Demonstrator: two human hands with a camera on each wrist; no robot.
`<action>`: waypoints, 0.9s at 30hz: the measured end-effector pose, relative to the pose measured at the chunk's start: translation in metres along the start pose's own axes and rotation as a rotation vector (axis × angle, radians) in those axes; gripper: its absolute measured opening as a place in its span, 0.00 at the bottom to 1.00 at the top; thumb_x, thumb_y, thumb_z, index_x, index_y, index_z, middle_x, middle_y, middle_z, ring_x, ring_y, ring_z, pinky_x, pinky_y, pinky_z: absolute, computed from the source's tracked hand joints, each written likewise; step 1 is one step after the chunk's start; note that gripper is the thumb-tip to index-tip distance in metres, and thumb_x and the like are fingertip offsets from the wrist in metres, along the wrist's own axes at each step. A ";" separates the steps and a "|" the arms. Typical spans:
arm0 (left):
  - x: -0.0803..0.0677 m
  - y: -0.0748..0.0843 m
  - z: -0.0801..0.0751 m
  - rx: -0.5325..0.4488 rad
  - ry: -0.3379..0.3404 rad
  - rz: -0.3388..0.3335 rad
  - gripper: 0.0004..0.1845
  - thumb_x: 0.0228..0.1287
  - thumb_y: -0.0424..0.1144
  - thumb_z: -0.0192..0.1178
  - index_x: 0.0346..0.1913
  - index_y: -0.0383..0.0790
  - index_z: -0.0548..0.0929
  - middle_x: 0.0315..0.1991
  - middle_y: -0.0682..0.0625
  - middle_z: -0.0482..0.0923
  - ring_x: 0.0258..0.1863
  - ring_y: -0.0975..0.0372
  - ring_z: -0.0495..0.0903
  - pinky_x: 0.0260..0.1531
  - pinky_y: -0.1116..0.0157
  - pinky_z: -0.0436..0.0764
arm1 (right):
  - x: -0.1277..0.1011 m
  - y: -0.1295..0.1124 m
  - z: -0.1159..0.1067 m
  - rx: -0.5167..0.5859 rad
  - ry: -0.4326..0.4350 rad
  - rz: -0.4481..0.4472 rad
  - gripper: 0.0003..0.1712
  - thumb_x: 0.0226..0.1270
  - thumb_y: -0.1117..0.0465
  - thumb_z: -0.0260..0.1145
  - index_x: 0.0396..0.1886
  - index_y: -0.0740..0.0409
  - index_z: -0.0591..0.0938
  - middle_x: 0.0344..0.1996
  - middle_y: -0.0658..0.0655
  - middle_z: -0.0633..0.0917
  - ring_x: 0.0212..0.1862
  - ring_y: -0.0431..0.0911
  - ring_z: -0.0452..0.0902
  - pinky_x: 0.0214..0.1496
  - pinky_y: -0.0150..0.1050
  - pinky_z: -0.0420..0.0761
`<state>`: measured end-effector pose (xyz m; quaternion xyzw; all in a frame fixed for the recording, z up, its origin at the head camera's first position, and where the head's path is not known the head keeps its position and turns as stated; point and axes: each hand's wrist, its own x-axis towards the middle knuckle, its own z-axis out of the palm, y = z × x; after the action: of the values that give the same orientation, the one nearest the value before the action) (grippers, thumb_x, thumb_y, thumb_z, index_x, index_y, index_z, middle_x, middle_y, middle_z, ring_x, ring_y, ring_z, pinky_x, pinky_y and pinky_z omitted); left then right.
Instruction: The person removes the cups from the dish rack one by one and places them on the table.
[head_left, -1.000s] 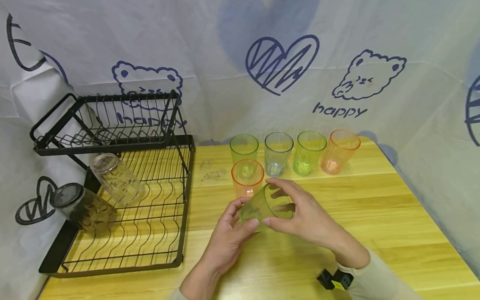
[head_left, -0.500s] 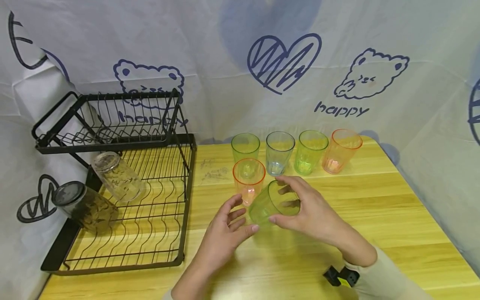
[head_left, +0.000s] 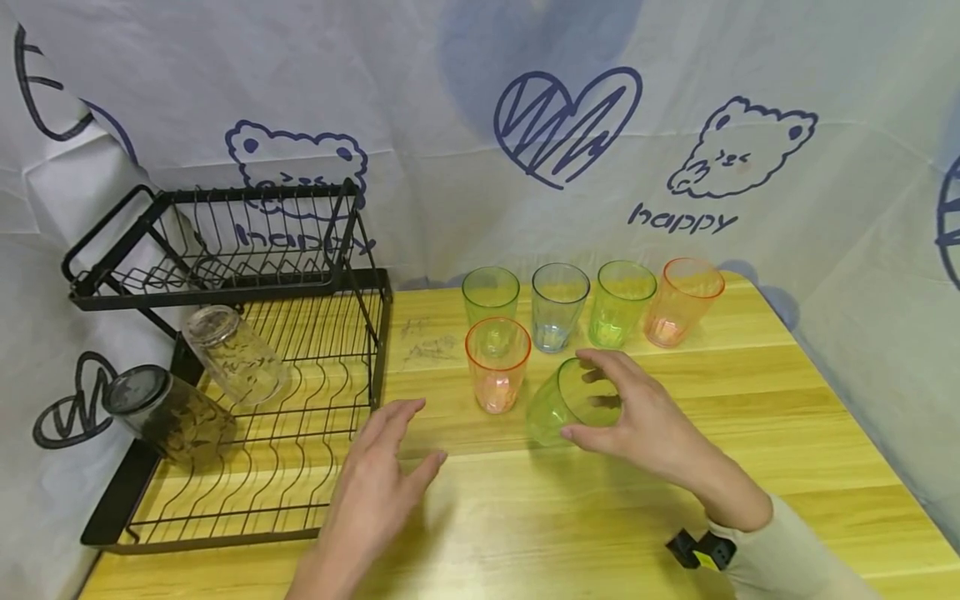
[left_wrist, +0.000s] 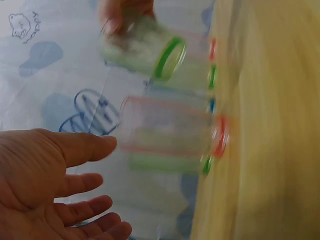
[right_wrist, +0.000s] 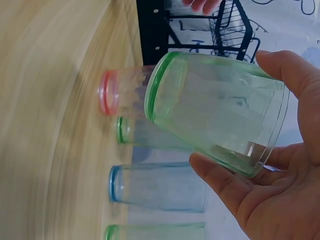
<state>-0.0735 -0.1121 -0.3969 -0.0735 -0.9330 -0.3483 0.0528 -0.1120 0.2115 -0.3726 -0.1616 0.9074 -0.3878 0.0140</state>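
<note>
My right hand (head_left: 652, 417) grips a transparent green cup (head_left: 551, 408) near its rim, thumb on one side and fingers on the other. The cup is tilted, its mouth toward the palm; in the right wrist view the thick green base (right_wrist: 159, 87) points away from the hand. My left hand (head_left: 375, 492) holds nothing, fingers spread, beside the rack's right edge; the left wrist view shows its loose fingers (left_wrist: 85, 150) apart from the cups. Just left of the held cup an orange cup (head_left: 498, 375) stands upright.
Behind stand a green cup (head_left: 491, 296), a blue cup (head_left: 560, 308), a yellow-green cup (head_left: 622, 304) and another orange cup (head_left: 684, 302), all upright. A black two-tier dish rack (head_left: 367, 467) at left holds a colourless glass (head_left: 238, 358) and a dark glass (head_left: 176, 417), both bottom-up and leaning.
My left hand has let go of the green cup and moved left toward the rack. My right hand has carried the cup a little to the right.
</note>
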 end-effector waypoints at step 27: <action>-0.015 -0.064 -0.054 0.224 -0.287 -0.211 0.48 0.67 0.59 0.71 0.81 0.39 0.63 0.77 0.31 0.64 0.72 0.32 0.67 0.65 0.28 0.72 | 0.041 0.034 0.012 -0.316 0.021 0.073 0.57 0.59 0.44 0.82 0.78 0.65 0.65 0.75 0.71 0.69 0.74 0.67 0.67 0.73 0.66 0.74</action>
<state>-0.0675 -0.1969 -0.3991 -0.0179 -0.9664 -0.2318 -0.1097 -0.1583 0.2127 -0.4014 -0.1248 0.9624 -0.2412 -0.0072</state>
